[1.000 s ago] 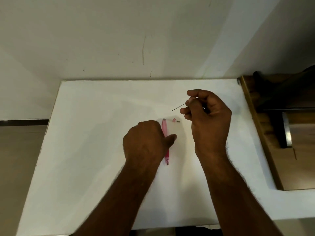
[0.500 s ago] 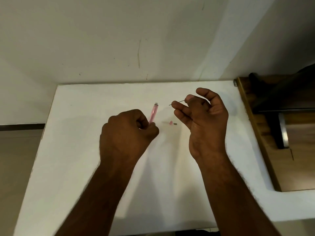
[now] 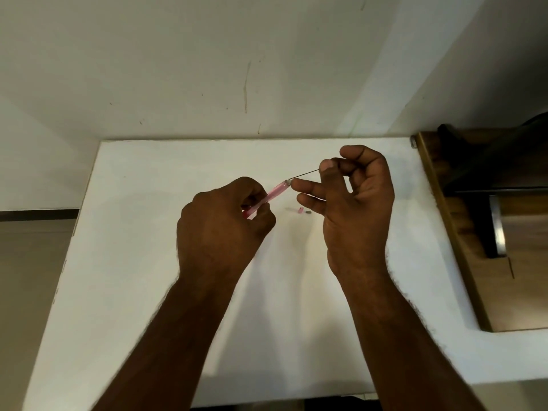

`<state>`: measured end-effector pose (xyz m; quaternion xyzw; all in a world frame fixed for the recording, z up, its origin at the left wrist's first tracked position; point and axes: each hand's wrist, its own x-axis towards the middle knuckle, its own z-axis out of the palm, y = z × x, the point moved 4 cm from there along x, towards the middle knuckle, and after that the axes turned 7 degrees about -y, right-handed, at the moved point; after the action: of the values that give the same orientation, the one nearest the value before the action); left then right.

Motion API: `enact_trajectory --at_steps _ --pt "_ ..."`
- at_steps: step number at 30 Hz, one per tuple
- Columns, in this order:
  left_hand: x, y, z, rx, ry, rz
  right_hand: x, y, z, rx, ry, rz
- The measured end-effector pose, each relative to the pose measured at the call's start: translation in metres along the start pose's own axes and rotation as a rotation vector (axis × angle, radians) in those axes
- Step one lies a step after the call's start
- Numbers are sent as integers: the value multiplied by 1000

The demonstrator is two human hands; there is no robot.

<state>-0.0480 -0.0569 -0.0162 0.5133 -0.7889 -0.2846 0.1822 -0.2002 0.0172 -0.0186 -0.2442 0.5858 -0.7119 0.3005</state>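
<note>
The pink pen barrel (image 3: 274,194) is gripped by the left hand (image 3: 222,229) above the white table (image 3: 148,262). The thin refill (image 3: 305,174), pinched by the right hand (image 3: 355,209), could be bent if pushed in misaligned.

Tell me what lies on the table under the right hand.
By the fingers of the right hand, which pinches a thin rod, a small pink piece and a dark piece lie on the table. Anything beneath the palm is covered.
</note>
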Motion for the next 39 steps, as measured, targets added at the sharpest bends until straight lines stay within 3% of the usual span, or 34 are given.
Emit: enact_trajectory --at_steps 23,29,32,35,39 --pt "3 -3 2 7 6 0 0 3 0 -141 -14 -60" --pt "4 -6 3 21 -5 -6 -1 7 2 -427 -113 -115" --pt "4 -8 3 14 2 -33 3 12 -10 -470 -47 -91" --pt "4 -8 3 14 14 -34 9 21 -27 -800 1 -67" --pt "4 -7 4 20 -17 -38 7 44 -29 -1150 -150 58"
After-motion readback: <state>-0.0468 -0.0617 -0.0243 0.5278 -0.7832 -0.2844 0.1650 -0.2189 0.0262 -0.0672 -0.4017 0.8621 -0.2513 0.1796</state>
